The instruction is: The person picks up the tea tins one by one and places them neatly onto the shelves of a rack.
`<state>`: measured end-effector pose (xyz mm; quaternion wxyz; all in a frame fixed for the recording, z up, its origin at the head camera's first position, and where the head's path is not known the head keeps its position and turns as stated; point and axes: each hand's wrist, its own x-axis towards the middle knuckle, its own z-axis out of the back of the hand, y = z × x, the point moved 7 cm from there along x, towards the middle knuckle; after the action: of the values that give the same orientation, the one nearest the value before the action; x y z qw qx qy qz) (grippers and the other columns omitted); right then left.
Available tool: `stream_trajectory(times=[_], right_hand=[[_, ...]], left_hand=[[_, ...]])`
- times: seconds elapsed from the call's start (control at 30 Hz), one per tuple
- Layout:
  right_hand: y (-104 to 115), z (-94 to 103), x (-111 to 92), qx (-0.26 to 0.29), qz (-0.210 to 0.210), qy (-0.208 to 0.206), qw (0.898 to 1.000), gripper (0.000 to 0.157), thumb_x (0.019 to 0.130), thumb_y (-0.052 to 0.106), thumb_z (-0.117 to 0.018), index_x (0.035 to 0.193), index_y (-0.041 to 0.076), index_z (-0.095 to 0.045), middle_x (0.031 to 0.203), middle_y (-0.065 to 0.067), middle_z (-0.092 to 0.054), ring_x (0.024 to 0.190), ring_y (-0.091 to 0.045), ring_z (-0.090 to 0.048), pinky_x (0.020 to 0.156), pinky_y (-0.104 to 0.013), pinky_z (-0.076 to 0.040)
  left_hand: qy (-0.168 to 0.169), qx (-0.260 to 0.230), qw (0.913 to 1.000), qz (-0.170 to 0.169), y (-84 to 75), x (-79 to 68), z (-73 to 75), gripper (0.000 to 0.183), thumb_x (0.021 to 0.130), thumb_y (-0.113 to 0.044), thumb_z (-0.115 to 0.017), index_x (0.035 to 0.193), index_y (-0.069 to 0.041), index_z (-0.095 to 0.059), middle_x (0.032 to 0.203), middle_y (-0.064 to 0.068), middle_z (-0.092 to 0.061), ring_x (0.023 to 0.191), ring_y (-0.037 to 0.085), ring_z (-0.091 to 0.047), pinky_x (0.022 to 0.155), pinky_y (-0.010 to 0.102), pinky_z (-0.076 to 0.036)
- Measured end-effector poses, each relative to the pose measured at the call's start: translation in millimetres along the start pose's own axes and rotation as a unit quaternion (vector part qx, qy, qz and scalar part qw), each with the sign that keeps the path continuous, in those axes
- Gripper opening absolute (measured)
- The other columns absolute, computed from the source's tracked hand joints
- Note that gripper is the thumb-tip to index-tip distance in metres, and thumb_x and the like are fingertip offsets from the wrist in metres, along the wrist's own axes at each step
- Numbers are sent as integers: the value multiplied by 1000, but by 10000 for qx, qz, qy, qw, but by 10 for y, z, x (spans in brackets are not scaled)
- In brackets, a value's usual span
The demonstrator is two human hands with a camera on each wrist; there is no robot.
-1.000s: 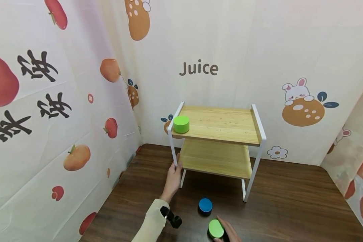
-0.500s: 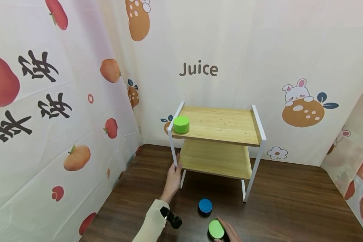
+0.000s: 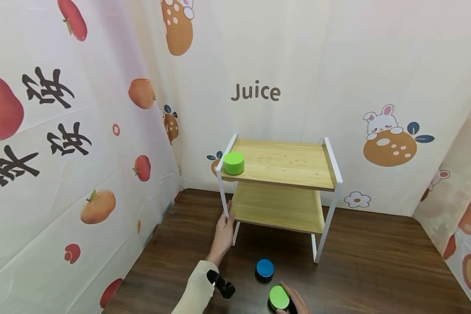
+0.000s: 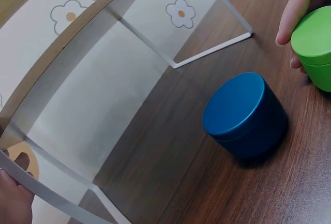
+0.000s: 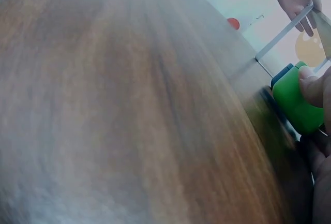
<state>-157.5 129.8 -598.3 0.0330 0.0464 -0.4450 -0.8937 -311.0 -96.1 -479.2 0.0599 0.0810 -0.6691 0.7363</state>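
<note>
My left hand [image 3: 222, 232] holds the left front white leg of a small two-tier shelf [image 3: 282, 163], just below the lower board. In the left wrist view its fingers pass behind the white metal frame. My right hand [image 3: 297, 302], partly cut off by the bottom edge of the head view, grips a light green round tin [image 3: 279, 297] from its right side, thumb near, fingers on the far side. The tin is upright at the tabletop. A blue round tin [image 4: 243, 115] stands between it and the shelf, touched by neither hand.
Another green round tin [image 3: 233, 163] sits on the top board's left front corner. The shelf stands on a dark wood table [image 3: 369, 257]. Printed fabric walls [image 3: 310, 65] close off the back and both sides.
The head view shifts very slightly. Both hands keep their hold, and the tins and shelf stay in place.
</note>
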Motion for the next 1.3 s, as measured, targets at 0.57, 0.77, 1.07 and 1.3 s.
stream_trajectory(times=[0.57,0.77,1.07,1.3], right_hand=[[-9,3,-23,-222,133,-274,9993,77,77,49,-78,134,4,-54,123,-13,-60,111,-33,-59,90,-55,-48],[-10,7,-21,-286,195,-295,9990,76,78,49,-77,135,5,-54,124,-12,-60,111,-33,-60,89,-54,-48],[-16,1,-26,-427,356,-432,9975,74,79,49,-76,135,6,-53,125,-7,-60,111,-29,-60,89,-47,-50],[-32,6,-23,-453,357,-528,9969,74,78,49,-77,135,7,-54,124,-5,-61,110,-27,-61,89,-46,-50]], left_hand=[[-639,137,9978,-62,187,56,-8,46,105,-21,-44,149,-10,-39,151,8,-41,137,25,-37,110,49,-31],[-1098,200,9938,-1,179,43,26,41,103,-26,-49,143,-14,-50,142,8,-54,120,21,-51,97,39,-40],[-1704,133,9852,97,172,16,84,30,98,-25,-60,123,-11,-67,65,4,-54,58,9,-33,56,24,-31],[-1599,5,9871,12,-9,-54,75,33,98,-18,-59,129,-5,-63,73,9,-60,62,11,-48,57,20,-37]])
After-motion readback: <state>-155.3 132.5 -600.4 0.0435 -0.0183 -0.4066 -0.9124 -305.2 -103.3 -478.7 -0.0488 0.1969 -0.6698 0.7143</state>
